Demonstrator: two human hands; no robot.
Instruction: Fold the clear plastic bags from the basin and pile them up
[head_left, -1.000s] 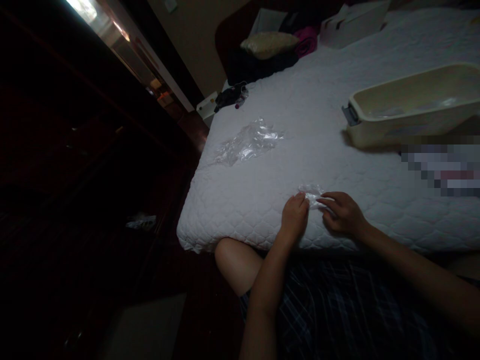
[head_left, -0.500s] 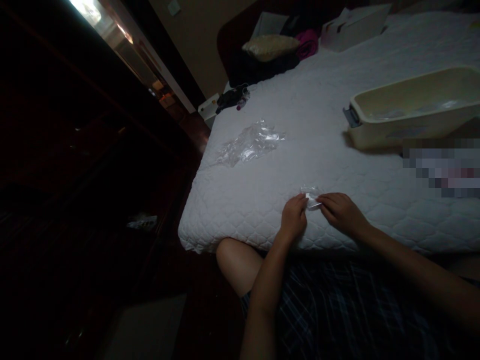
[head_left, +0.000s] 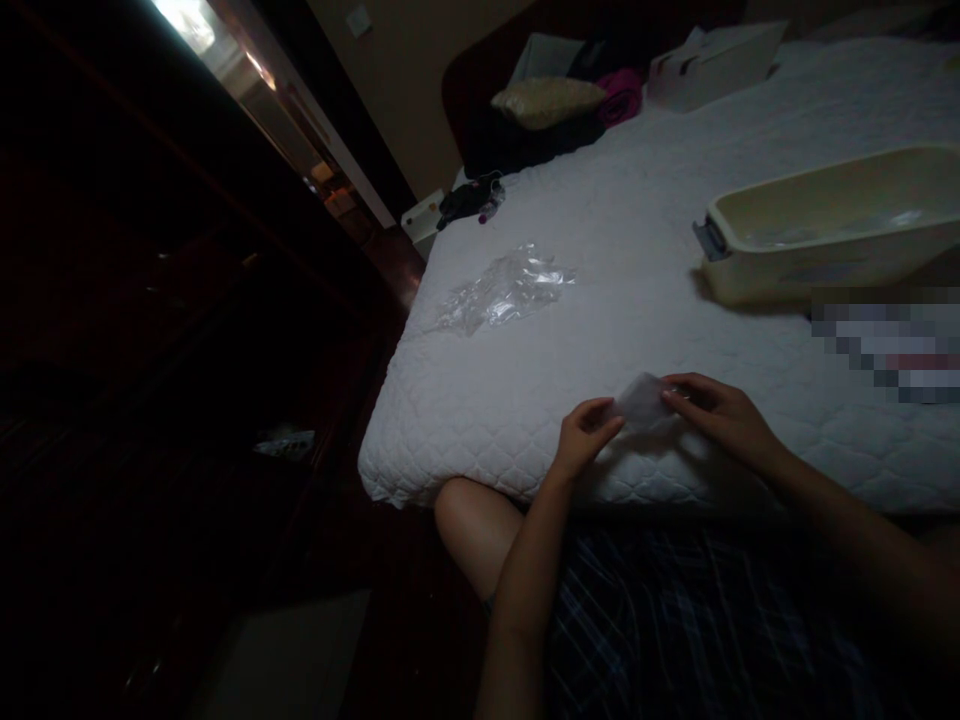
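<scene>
A small translucent plastic piece is stretched between my two hands, just above the near edge of the white quilted bed. My left hand pinches its left end between thumb and fingers. On its right end, the thumb and fingers of my right hand are closed. Farther left on the bed lies a crumpled clear plastic sheet.
A long cream bin with a grey latch stands at the right. Behind are a white box, a magenta roll and a beige pillow. Dark items lie at the bed's far left corner.
Both hands have lifted the plastic piece off the bed and moved slightly apart. It now looks flatter and more spread out. The view has shifted a little.
</scene>
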